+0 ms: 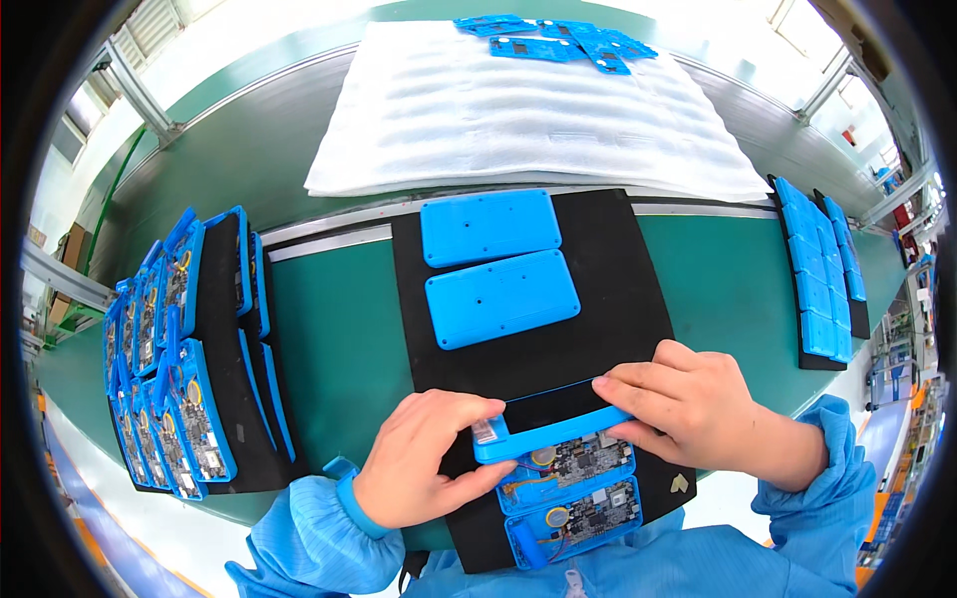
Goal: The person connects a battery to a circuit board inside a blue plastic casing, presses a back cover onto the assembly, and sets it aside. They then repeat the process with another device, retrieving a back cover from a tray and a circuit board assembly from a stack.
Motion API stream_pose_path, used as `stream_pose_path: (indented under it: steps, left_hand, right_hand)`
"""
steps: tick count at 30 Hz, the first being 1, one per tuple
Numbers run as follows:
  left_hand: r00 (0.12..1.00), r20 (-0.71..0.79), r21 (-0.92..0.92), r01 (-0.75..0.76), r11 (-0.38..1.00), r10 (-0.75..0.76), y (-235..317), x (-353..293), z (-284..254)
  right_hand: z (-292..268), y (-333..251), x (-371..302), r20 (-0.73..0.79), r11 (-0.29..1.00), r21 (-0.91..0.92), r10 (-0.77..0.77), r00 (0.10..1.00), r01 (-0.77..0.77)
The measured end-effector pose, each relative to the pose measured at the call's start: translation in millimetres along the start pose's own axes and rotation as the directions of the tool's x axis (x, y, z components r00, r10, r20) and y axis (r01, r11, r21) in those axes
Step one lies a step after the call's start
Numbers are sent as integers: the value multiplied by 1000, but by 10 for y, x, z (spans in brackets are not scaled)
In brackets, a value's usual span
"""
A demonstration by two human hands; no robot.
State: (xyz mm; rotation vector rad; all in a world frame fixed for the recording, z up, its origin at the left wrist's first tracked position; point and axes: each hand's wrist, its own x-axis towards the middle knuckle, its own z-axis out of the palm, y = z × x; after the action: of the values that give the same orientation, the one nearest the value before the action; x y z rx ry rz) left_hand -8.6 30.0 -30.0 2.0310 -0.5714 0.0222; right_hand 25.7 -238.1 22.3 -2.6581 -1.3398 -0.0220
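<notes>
A blue-rimmed case [551,431] with a black face is held at the lower centre of the frame, its left end pinched by the left hand [431,456] and its right end gripped by the right hand [688,404]. Just below it lie two open housings [581,519] showing circuit boards. Above, two closed blue cases [501,299] rest on a black mat [613,269] over the green surface [334,344]. More open housings [202,424] fill the left of the frame; blue panels [817,269] line the right. At the top, a white foam sheet [528,125] carries flat blue parts [543,48].

Blue sleeves [321,533], finely lined; smooth left cuff [358,506]; blue garment front [698,568]; pale zip pull [574,584]; bare fingers [648,401]
</notes>
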Motion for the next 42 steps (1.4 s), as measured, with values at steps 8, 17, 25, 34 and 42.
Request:
stream_pose_path:
  steps: [8, 17, 25, 34, 42]
  left_hand:
    - [985, 2, 92, -173, 981, 173, -60, -41, 13]
    - [1000, -16, -23, 7, 1000, -7, -42, 2, 6]
    - [962, 79, -125, 270, 955, -261, 67, 119, -50]
    - [824, 255, 676, -526, 516, 506, 382, 343, 51]
    - [973, 159, 427, -222, 877, 168, 277, 545, 152]
  right_hand:
    - [181, 107, -120, -134, 995, 85, -37, 990, 48]
    - [448, 290, -122, -175, 942, 336, 70, 982, -8]
    - [403, 338, -70, -1, 896, 420, 159, 987, -144]
    - [372, 450, -62, 591, -409, 717, -71, 803, -564]
    - [237, 567, -196, -150, 764, 608, 375, 915, -214]
